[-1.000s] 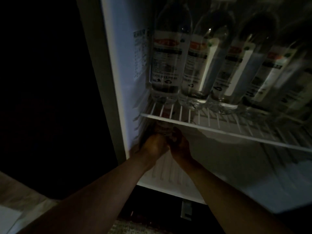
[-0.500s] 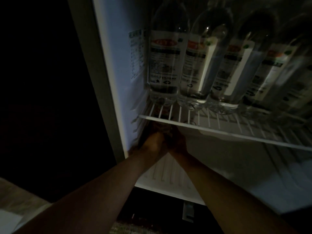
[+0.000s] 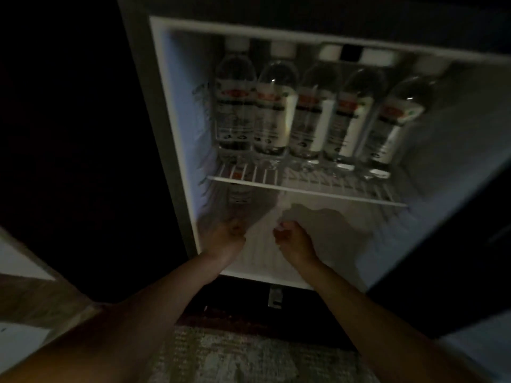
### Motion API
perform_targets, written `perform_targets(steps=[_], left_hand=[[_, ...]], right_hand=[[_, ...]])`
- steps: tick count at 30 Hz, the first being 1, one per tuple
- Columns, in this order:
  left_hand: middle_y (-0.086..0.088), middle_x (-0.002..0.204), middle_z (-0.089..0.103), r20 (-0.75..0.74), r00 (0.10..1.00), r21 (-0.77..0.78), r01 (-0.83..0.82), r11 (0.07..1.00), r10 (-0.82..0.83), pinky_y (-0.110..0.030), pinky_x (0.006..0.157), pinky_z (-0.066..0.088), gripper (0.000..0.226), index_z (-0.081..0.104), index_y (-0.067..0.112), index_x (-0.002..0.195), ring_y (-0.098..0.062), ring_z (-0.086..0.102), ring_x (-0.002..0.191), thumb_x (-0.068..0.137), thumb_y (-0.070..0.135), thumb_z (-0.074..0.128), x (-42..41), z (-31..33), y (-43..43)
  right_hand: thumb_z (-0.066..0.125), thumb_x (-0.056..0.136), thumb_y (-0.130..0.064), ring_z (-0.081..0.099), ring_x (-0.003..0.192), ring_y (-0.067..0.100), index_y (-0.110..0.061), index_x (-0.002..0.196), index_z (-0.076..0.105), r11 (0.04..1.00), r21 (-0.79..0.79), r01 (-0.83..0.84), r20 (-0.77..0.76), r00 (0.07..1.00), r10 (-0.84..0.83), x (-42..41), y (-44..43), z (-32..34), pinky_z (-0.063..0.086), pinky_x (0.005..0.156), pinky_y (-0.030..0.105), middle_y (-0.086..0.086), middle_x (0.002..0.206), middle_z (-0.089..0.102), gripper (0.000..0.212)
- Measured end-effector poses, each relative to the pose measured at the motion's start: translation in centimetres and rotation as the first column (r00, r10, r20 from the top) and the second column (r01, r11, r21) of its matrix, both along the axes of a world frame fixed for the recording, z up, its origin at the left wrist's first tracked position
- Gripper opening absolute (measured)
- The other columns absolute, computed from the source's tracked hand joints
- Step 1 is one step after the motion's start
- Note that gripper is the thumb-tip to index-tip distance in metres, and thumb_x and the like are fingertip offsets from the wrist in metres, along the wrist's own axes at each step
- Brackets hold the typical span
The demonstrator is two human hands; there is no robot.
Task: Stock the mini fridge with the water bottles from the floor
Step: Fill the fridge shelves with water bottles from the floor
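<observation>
Down under the mini fridge (image 3: 179, 106) shelf (image 3: 304, 191).
With right hand (image 3: 293, 239) curled, empty; left hand (image 3: 231, 236) curled beside far-left bottle (image 3: 240, 195), grip unclear.

Your mini fridge (image 3: 177, 111) is open, and you've got five clear water bottles (image 3: 312, 114) with red-and-white labels standing upright in a row on the wire shelf (image 3: 304, 190). One more bottle (image 3: 240, 193) stands under it, far left, blurry.

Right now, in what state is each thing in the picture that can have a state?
White mini fridge: open.
Five clear plastic water bottles: upright on white wire shelf.
Sixth clear bottle: upright under shelf, left side.
Left hand: fingers curled, grip unclear.
Right hand: fingers curled, holding nothing.
</observation>
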State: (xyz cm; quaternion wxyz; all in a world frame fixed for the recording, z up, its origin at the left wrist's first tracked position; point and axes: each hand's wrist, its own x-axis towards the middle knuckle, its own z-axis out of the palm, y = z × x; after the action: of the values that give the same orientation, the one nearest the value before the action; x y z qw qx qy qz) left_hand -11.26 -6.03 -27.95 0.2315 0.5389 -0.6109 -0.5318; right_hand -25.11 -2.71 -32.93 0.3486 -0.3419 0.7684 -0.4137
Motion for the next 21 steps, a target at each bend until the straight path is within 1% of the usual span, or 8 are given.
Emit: perform_targets(steps=[2, 3, 7, 10, 13, 16, 19, 21], left_hand=[[-0.004, 0.075, 0.054, -0.071, 0.997, 0.074, 0.039, 0.996, -0.034, -0.006, 0.045, 0.04, 0.023, 0.062, 0.0, 0.101, -0.01, 0.057, 0.063, 0.09, -0.008, 0.044, -0.4, 1.8, 2.7], [-0.004, 0.073, 0.055, -0.045, 0.996, 0.081, 0.075, 0.994, -0.072, -0.007, 0.043, 0.039, 0.023, 0.062, 0.002, 0.103, -0.009, 0.052, 0.06, 0.09, -0.006, 0.045, -0.6, 3.2, 4.5], [-0.009, 0.091, 0.063, -0.005, 0.959, 0.034, 0.283, 0.958, -0.283, -0.024, 0.064, 0.046, 0.016, 0.064, 0.007, 0.095, -0.018, 0.058, 0.072, 0.089, 0.003, 0.05, -1.8, 6.3, 11.8], [-0.005, 0.083, 0.065, 0.019, 0.908, 0.002, 0.418, 0.908, -0.418, -0.022, 0.062, 0.046, 0.021, 0.061, 0.015, 0.074, -0.015, 0.058, 0.067, 0.088, 0.002, 0.052, -3.4, 8.0, 17.3], [0.0, 0.07, 0.058, 0.0, 0.8, -0.053, 0.6, 0.798, -0.601, -0.017, 0.056, 0.042, 0.036, 0.054, 0.02, 0.067, -0.01, 0.052, 0.059, 0.089, -0.005, 0.041, -5.7, 10.9, 24.3], [0.0, 0.065, 0.054, 0.011, 0.671, -0.148, 0.735, 0.662, -0.742, -0.008, 0.042, 0.04, 0.04, 0.053, 0.018, 0.064, -0.004, 0.054, 0.045, 0.087, -0.009, 0.034, -7.8, 14.5, 32.1], [-0.003, 0.063, 0.052, 0.017, 0.541, -0.195, 0.827, 0.528, -0.841, -0.005, 0.034, 0.035, 0.035, 0.057, 0.009, 0.072, 0.004, 0.049, 0.029, 0.086, -0.011, 0.033, -9.1, 17.4, 39.7], [-0.003, 0.064, 0.053, 0.028, 0.431, -0.202, 0.886, 0.417, -0.902, -0.007, 0.033, 0.034, 0.035, 0.056, 0.011, 0.07, -0.001, 0.053, 0.038, 0.088, -0.008, 0.033, -9.3, 19.0, 45.7]], right_hand=[[0.054, 0.091, -0.012, 0.057, 0.105, 0.03, 0.001, 0.12, 0.053, 1.0, 0.014, 0.015, 0.011, 1.0, -0.015, 0.1, 4.4, 2.2, 0.046, 0.097, 0.043, 0.022, 0.123, 0.057, 0.031], [0.052, 0.091, -0.011, 0.058, 0.107, 0.034, 0.0, 0.118, 0.055, 0.999, 0.025, 0.032, -0.002, 0.999, -0.032, 0.2, 6.9, 3.4, 0.047, 0.098, 0.045, 0.02, 0.121, 0.059, 0.029], [0.051, 0.089, -0.007, 0.062, 0.1, 0.035, -0.007, 0.106, 0.059, 0.995, 0.028, 0.101, -0.107, 0.99, -0.097, -0.3, 17.6, 7.9, 0.05, 0.092, 0.044, 0.02, 0.108, 0.065, 0.018], [0.054, 0.085, -0.003, 0.065, 0.092, 0.034, -0.01, 0.101, 0.063, 0.982, 0.022, 0.185, -0.168, 0.969, -0.179, -0.8, 25.9, 10.4, 0.051, 0.08, 0.039, 0.018, 0.093, 0.068, 0.02], [0.049, 0.088, 0.001, 0.063, 0.08, 0.025, -0.005, 0.102, 0.061, 0.939, -0.042, 0.342, -0.155, 0.926, -0.344, -1.0, 35.3, 13.3, 0.049, 0.066, 0.022, 0.017, 0.089, 0.063, 0.02], [0.042, 0.09, 0.006, 0.062, 0.054, 0.0, 0.007, 0.108, 0.057, 0.839, -0.132, 0.528, -0.087, 0.837, -0.541, -0.7, 45.3, 16.2, 0.042, 0.048, 0.004, 0.019, 0.091, 0.058, 0.023], [0.041, 0.09, 0.004, 0.059, 0.05, -0.001, -0.001, 0.107, 0.058, 0.724, -0.168, 0.669, -0.04, 0.729, -0.683, 0.4, 54.7, 18.8, 0.041, 0.046, 0.006, 0.016, 0.091, 0.06, 0.024], [0.04, 0.09, 0.003, 0.058, 0.051, 0.002, -0.008, 0.101, 0.058, 0.628, -0.187, 0.755, -0.027, 0.635, -0.772, 2.2, 61.1, 20.5, 0.04, 0.046, 0.008, 0.015, 0.089, 0.061, 0.023]])
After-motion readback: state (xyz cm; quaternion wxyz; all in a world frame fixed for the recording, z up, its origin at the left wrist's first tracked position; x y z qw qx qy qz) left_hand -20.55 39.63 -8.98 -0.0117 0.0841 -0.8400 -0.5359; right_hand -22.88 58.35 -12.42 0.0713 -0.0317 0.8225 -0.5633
